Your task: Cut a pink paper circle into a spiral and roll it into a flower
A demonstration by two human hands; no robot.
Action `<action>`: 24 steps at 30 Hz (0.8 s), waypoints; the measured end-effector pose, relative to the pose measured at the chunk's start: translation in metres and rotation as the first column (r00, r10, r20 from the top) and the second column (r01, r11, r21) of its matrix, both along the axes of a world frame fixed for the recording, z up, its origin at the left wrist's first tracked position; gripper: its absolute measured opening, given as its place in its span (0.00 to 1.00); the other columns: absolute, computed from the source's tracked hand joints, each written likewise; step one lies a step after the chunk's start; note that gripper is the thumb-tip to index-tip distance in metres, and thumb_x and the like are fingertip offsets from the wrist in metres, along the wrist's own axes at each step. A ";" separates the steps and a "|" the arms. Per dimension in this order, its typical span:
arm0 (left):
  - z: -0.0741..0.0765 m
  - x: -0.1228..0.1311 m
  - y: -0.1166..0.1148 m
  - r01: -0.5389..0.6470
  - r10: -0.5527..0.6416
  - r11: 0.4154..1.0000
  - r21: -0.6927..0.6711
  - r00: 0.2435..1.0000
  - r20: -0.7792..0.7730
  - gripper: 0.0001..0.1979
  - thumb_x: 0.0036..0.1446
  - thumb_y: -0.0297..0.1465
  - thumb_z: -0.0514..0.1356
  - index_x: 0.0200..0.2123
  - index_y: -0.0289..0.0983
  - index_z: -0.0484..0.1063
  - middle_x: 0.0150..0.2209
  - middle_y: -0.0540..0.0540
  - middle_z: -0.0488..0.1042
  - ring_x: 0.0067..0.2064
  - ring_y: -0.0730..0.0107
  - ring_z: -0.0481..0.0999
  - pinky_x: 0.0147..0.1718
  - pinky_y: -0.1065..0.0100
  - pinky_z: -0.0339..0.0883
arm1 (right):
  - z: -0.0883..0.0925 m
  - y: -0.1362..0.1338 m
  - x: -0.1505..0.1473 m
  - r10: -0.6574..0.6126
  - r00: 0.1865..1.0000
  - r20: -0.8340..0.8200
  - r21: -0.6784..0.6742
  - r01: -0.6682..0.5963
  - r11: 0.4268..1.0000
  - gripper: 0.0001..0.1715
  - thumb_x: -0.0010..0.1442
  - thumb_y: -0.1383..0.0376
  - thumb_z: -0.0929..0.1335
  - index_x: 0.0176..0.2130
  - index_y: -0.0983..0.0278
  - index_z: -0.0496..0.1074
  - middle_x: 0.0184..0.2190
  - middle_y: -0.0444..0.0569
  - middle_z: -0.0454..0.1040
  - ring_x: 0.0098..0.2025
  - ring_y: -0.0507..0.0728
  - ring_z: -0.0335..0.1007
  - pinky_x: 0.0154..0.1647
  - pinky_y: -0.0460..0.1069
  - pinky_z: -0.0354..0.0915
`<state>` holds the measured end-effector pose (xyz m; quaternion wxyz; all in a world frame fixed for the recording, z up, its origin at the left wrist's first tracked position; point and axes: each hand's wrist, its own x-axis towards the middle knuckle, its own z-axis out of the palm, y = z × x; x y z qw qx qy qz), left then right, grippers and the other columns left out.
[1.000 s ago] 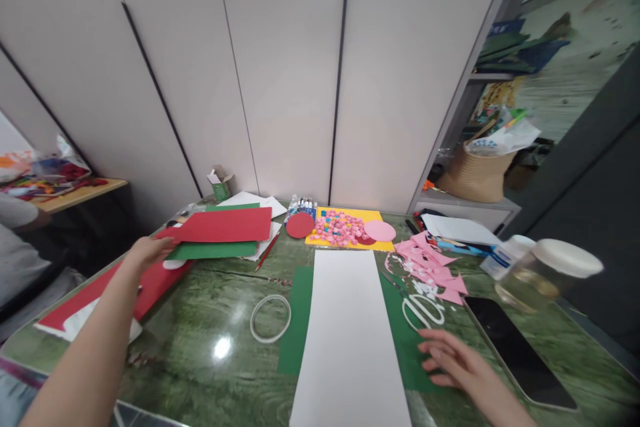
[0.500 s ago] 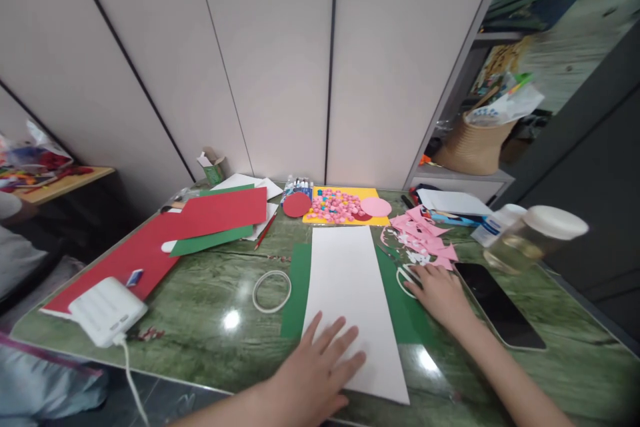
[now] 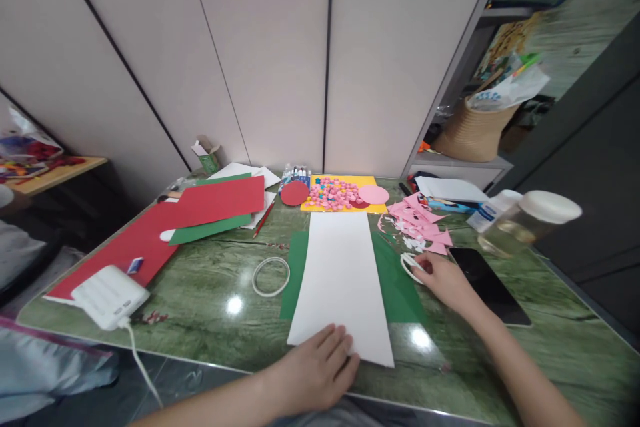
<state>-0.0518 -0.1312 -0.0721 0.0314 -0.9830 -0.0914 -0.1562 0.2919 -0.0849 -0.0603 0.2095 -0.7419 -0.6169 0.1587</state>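
Observation:
A long white sheet of paper (image 3: pixel 340 267) lies across a green sheet (image 3: pixel 397 287) in front of me. My left hand (image 3: pixel 320 363) rests palm down over the near edge of the white sheet, its fingers side by side and slightly bent; the thumb is hard to make out. To the right, my right hand (image 3: pixel 443 280) has its fingers closed on the white handle of a pair of scissors (image 3: pixel 407 263). The blades are hardly visible near the green sheet. Pink paper scraps (image 3: pixel 417 217) lie just beyond that hand.
Pink beads (image 3: pixel 335 195) cover a yellow sheet (image 3: pixel 320 180) at the back. A white ring (image 3: pixel 271 277) lies left of the paper. Red sheets (image 3: pixel 223 203) and a white power bank (image 3: pixel 110 297) are further left. A phone (image 3: pixel 487 287) and lidded container (image 3: pixel 520 223) stand right.
My left hand has slid toward me to the sheet's near edge, its spread fingers drawing together. My right hand's fingers have closed on the scissors' handle. The camera view has shifted slightly.

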 end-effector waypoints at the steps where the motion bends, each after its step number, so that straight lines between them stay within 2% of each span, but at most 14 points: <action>1: 0.004 -0.002 -0.002 -0.002 0.001 1.000 0.004 1.000 0.025 0.20 0.57 0.23 0.50 0.54 0.28 0.63 0.50 0.30 0.71 0.54 0.50 0.69 0.54 0.52 0.59 | 0.003 -0.005 0.001 0.002 0.998 -0.059 -0.013 -0.003 1.000 0.12 0.53 0.58 0.64 0.32 0.63 0.69 0.28 0.50 0.75 0.31 0.60 0.69 0.33 0.51 0.61; 4: 0.018 -0.013 -0.003 -0.067 0.069 0.997 -0.034 0.994 0.087 0.23 0.57 0.23 0.51 0.57 0.32 0.60 0.50 0.33 0.71 0.53 0.50 0.70 0.51 0.53 0.62 | 0.009 -0.019 0.001 0.027 0.973 -0.231 -0.045 -0.038 0.998 0.17 0.55 0.54 0.61 0.36 0.63 0.69 0.27 0.48 0.75 0.29 0.57 0.69 0.31 0.49 0.62; 6: 0.030 -0.023 0.000 -0.133 0.145 0.988 -0.083 0.976 0.165 0.25 0.58 0.23 0.50 0.60 0.37 0.56 0.49 0.37 0.73 0.52 0.56 0.71 0.50 0.57 0.63 | 0.013 -0.028 -0.001 0.040 0.913 -0.406 -0.063 -0.071 0.995 0.18 0.56 0.53 0.62 0.35 0.64 0.69 0.25 0.47 0.74 0.27 0.56 0.68 0.30 0.48 0.62; 9: 0.046 -0.040 0.004 -0.233 0.225 0.972 -0.012 0.924 0.309 0.25 0.57 0.22 0.53 0.58 0.37 0.60 0.43 0.41 0.77 0.48 0.62 0.74 0.50 0.62 0.63 | 0.019 -0.040 -0.010 -0.031 0.696 -0.718 -0.091 -0.050 0.995 0.19 0.50 0.51 0.69 0.35 0.64 0.71 0.24 0.45 0.70 0.27 0.54 0.65 0.29 0.46 0.61; 12: 0.054 -0.058 0.008 -0.281 0.214 0.955 0.095 0.875 0.434 0.20 0.55 0.21 0.56 0.51 0.37 0.68 0.40 0.44 0.78 0.48 0.65 0.73 0.52 0.62 0.62 | 0.023 -0.049 -0.022 -0.067 0.525 -0.849 -0.105 -0.044 0.993 0.26 0.49 0.50 0.71 0.43 0.64 0.71 0.23 0.43 0.66 0.26 0.52 0.62 0.29 0.46 0.59; 14: 0.051 -0.068 0.012 -0.297 0.199 0.948 0.119 0.839 0.506 0.19 0.52 0.20 0.58 0.47 0.38 0.71 0.38 0.45 0.78 0.47 0.65 0.74 0.53 0.59 0.64 | 0.023 -0.051 -0.028 -0.052 0.455 -0.889 -0.097 -0.077 0.992 0.26 0.51 0.49 0.69 0.42 0.64 0.71 0.24 0.43 0.66 0.26 0.52 0.61 0.29 0.46 0.59; 15: 0.048 -0.072 0.014 -0.310 0.218 0.948 0.078 0.805 0.551 0.18 0.51 0.20 0.59 0.45 0.39 0.72 0.38 0.47 0.78 0.46 0.65 0.75 0.52 0.57 0.65 | 0.023 -0.051 -0.031 -0.054 0.424 -0.904 -0.092 -0.070 0.993 0.25 0.51 0.49 0.70 0.40 0.64 0.71 0.24 0.44 0.67 0.27 0.53 0.62 0.29 0.47 0.60; 17: 0.039 -0.076 0.022 -0.336 0.255 0.942 -0.015 0.686 0.682 0.12 0.52 0.23 0.60 0.38 0.43 0.74 0.34 0.51 0.78 0.42 0.66 0.77 0.50 0.52 0.67 | 0.023 -0.047 -0.033 -0.083 0.352 -0.932 -0.081 0.020 0.996 0.22 0.48 0.48 0.71 0.35 0.62 0.71 0.26 0.45 0.70 0.29 0.54 0.65 0.31 0.48 0.62; 19: 0.032 -0.076 0.032 -0.346 0.298 0.932 -0.106 0.567 0.768 0.04 0.53 0.28 0.60 0.31 0.42 0.74 0.31 0.51 0.78 0.39 0.66 0.77 0.48 0.50 0.69 | 0.024 -0.039 -0.031 -0.092 0.256 -0.962 -0.051 0.162 0.985 0.20 0.47 0.48 0.71 0.30 0.61 0.70 0.27 0.45 0.72 0.32 0.56 0.68 0.36 0.50 0.64; 21: 0.028 -0.076 0.042 -0.322 0.285 0.936 -0.140 0.462 0.840 0.03 0.53 0.30 0.60 0.29 0.42 0.74 0.31 0.50 0.77 0.38 0.65 0.77 0.47 0.47 0.70 | 0.028 -0.032 -0.025 -0.049 0.167 -0.985 -0.008 0.242 0.970 0.18 0.49 0.48 0.70 0.28 0.60 0.69 0.28 0.44 0.73 0.35 0.57 0.69 0.39 0.52 0.65; 22: 0.027 -0.076 0.046 -0.295 0.264 0.945 -0.142 0.429 0.864 0.03 0.54 0.29 0.59 0.30 0.42 0.74 0.32 0.50 0.77 0.39 0.65 0.77 0.47 0.47 0.70 | 0.030 -0.030 -0.022 -0.040 0.142 -0.989 -0.002 0.257 0.966 0.16 0.51 0.49 0.69 0.29 0.59 0.69 0.29 0.44 0.74 0.36 0.58 0.70 0.39 0.52 0.66; 24: 0.026 -0.077 0.052 -0.240 0.238 0.960 -0.146 0.415 0.878 0.06 0.55 0.27 0.58 0.32 0.43 0.74 0.35 0.50 0.76 0.41 0.64 0.76 0.47 0.46 0.69 | 0.033 -0.028 -0.015 -0.068 0.143 -0.987 -0.027 0.271 0.962 0.13 0.51 0.54 0.70 0.32 0.60 0.70 0.30 0.44 0.74 0.36 0.58 0.70 0.36 0.51 0.66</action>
